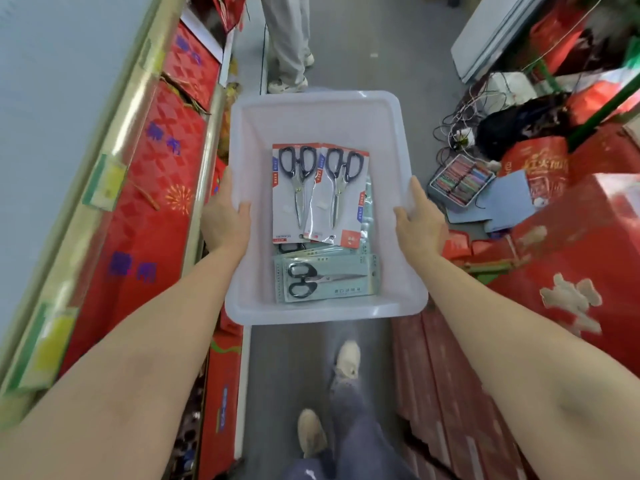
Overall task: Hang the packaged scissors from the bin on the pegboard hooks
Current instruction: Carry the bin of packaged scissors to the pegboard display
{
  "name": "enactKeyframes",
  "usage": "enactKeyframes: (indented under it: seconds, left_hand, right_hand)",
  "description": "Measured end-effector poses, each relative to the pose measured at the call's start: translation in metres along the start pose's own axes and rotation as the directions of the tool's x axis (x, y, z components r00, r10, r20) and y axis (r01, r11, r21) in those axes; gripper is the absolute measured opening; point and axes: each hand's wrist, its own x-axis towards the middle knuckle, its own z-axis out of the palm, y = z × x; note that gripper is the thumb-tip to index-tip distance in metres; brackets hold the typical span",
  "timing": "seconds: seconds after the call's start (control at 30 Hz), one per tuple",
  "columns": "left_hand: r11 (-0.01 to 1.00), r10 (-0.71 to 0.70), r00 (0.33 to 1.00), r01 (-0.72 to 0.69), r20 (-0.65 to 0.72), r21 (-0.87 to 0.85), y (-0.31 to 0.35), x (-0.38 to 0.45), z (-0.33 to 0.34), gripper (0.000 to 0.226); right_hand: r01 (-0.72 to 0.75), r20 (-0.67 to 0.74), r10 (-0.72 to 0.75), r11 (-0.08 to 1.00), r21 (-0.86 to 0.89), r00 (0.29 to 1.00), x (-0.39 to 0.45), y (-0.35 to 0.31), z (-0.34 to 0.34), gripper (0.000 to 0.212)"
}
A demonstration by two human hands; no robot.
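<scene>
I carry a translucent white plastic bin in front of me above the aisle floor. My left hand grips its left rim and my right hand grips its right rim. Inside lie packaged scissors: two white-and-red cards with black-handled scissors side by side, and pale green packs with black-handled scissors lying crosswise nearer to me, more packs beneath. No pegboard or hooks are in view.
A shelf with red boxes runs along my left. Red boxes and bags pile up on the right, with cables and a tray of coloured items. A person's legs stand ahead in the narrow grey aisle.
</scene>
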Motion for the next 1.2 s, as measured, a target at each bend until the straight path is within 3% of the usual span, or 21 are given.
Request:
enactKeyframes:
  seconds: [0.2, 0.4, 0.77, 1.2]
  left_hand:
    - [1.000, 0.021, 1.000, -0.021, 0.003, 0.001, 0.032, 0.119, 0.057, 0.067]
    - [0.999, -0.047, 0.999, 0.048, 0.013, -0.003, 0.049, 0.214, 0.112, 0.069]
    - [0.995, -0.086, 0.991, 0.080, 0.101, 0.057, 0.055, 0.416, 0.208, 0.067]
    - [0.987, -0.106, 0.987, 0.089, 0.121, 0.137, 0.060, 0.550, 0.325, 0.062]
  right_hand:
    - [-0.028, -0.019, 0.028, 1.000, -0.002, 0.999, 0.123, -0.028, 0.026, 0.060]
    - [-0.023, 0.025, 0.025, 0.997, -0.075, 0.999, 0.234, -0.052, 0.054, 0.059]
    - [-0.090, 0.062, 0.099, 0.986, -0.138, 0.993, 0.425, -0.097, 0.158, 0.057]
    - [-0.123, 0.118, 0.147, 0.973, -0.195, 0.982, 0.581, -0.082, 0.256, 0.059]
